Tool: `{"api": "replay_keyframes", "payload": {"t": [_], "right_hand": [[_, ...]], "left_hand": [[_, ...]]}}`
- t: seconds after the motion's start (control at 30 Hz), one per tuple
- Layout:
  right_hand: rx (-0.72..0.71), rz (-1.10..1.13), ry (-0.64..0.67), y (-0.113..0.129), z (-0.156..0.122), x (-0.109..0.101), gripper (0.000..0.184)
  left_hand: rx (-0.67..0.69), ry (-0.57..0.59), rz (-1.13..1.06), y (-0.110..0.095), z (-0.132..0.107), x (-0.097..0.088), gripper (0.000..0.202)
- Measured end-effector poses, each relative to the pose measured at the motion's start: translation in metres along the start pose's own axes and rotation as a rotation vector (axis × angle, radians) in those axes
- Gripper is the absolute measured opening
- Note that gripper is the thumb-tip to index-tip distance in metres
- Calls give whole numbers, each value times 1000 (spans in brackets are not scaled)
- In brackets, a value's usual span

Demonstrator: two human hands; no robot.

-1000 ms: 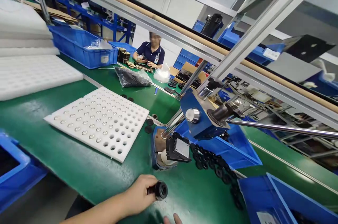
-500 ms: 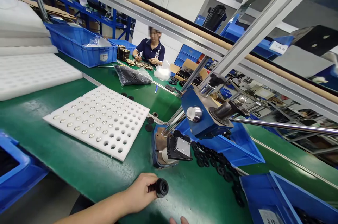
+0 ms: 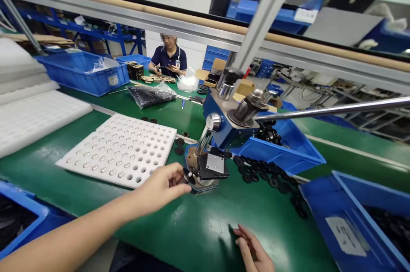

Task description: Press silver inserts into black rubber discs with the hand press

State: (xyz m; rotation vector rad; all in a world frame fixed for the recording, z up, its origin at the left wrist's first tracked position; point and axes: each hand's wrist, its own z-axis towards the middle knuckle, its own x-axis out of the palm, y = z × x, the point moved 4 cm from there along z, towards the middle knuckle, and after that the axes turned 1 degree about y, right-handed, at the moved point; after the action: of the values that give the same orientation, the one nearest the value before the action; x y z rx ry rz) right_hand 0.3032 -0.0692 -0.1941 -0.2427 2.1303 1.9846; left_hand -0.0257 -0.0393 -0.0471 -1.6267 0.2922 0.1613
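Note:
My left hand [image 3: 165, 188] grips a small black round part [image 3: 188, 176] between thumb and fingers, right at the front left of the hand press [image 3: 229, 114]. A black fixture with a grey metal plate [image 3: 214, 164] sits on the press base, just to the right of that part. Part of the black piece is hidden by my fingers. My right hand [image 3: 254, 250] hovers low over the green table, its fingers loosely stretched and nothing visible in them. Left of the press lies a white foam tray [image 3: 150, 146] with rows of holes, many filled with small silvery round pieces.
Black rings [image 3: 259, 171] lie scattered right of the press, beside a blue bin [image 3: 307, 152]. Another blue bin [image 3: 339, 220] stands at the right edge. The press's long lever [image 3: 336, 109] reaches out rightward. A co-worker [image 3: 169, 58] sits across the table.
My left hand has carried the black part forward to the press base. My right hand has come further into view from the bottom edge. The camera view has tilted and shifted.

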Motion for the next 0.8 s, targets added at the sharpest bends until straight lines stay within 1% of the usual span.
{"api": "replay_keyframes", "payload": {"t": [0.07,0.13,0.17,0.2,0.27,0.37,0.5,0.6,0.67,0.73,0.77,0.8], "right_hand": [[-204,-212,-34,-1,4,3,49],[-402,-337,-46,2,6,9,43],[-477,-377,-59,4,5,10,40],[-527,-405,-73,5,5,11,37],[-573,-425,-84,7,4,12,33],[-567,-406,-105,8,3,10,34],[-487,-367,-101,9,1,9,37],[-408,-328,-73,10,2,10,42],[-332,-282,-28,14,7,8,48],[-255,-228,17,29,15,1,52],[-248,-204,15,43,20,-6,53],[-270,-187,-6,62,26,-14,52]], "left_hand": [[27,-91,89,-15,9,-14,25],[41,-143,143,-25,18,-22,26],[49,-155,155,-29,23,-25,27],[58,-164,165,-33,27,-26,29],[79,-182,189,-42,36,-26,33],[111,-209,183,-55,49,-19,35],[152,-217,57,-66,63,0,33],[188,-237,98,-70,71,11,33],[234,-236,160,-71,74,18,31],[257,-216,186,-69,78,23,32],[253,-202,177,-67,79,25,33],[240,-187,159,-64,80,28,34]]}}
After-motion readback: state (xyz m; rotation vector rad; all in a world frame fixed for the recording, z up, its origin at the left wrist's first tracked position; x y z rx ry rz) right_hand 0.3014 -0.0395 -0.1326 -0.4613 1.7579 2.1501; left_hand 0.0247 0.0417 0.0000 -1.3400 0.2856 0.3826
